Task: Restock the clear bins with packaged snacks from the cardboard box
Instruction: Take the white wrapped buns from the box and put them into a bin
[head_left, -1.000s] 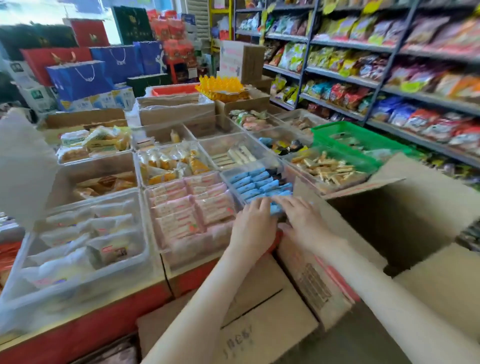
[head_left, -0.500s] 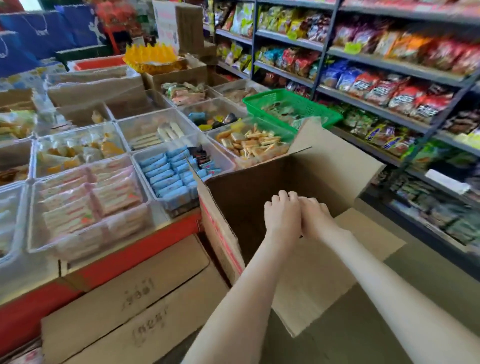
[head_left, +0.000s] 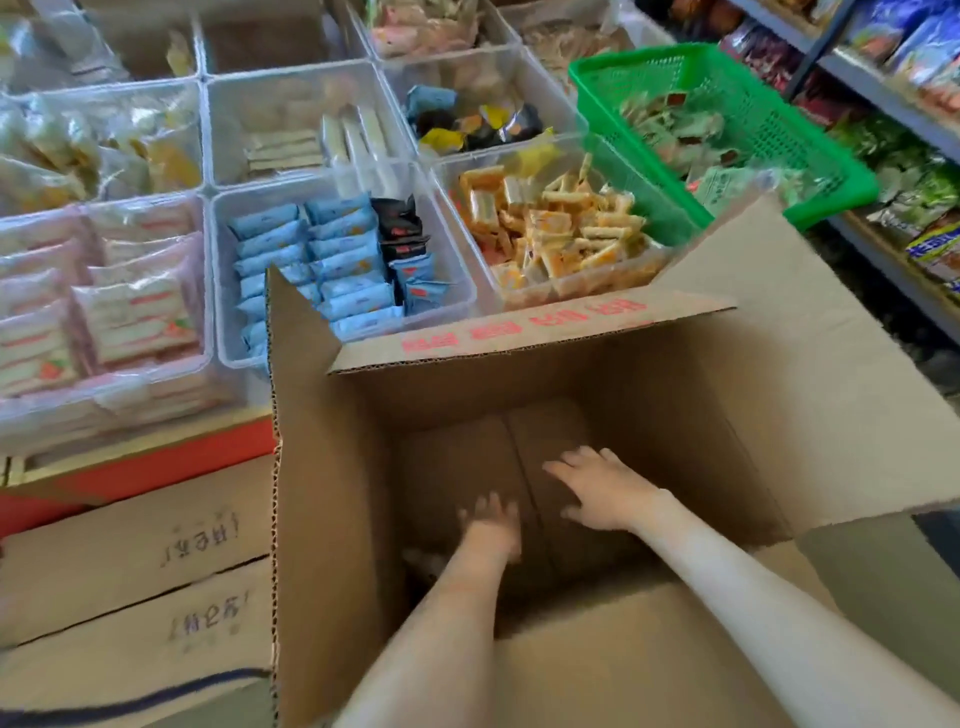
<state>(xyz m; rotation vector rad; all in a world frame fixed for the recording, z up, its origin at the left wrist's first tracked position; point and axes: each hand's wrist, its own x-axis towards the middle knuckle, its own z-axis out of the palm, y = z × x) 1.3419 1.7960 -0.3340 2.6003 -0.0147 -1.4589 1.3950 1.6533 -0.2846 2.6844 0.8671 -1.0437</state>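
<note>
Now we've both arms down in the cardboard box (head_left: 332, 509): left hand (head_left: 491, 525) blurred, fingers straight, right hand (head_left: 597, 493) spread wide, both w/ nothing; blue snack packs (head_left: 337, 260) lie in a clear bin (head_left: 457, 280) just behind it

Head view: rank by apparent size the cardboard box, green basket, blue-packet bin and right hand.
1. cardboard box, nearest the camera, clearly largest.
2-3. green basket and blue-packet bin look alike; not ranked.
4. right hand, smallest.

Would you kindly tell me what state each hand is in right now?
Left hand: too blurred to tell.
Right hand: open, fingers spread, holding nothing.
</note>
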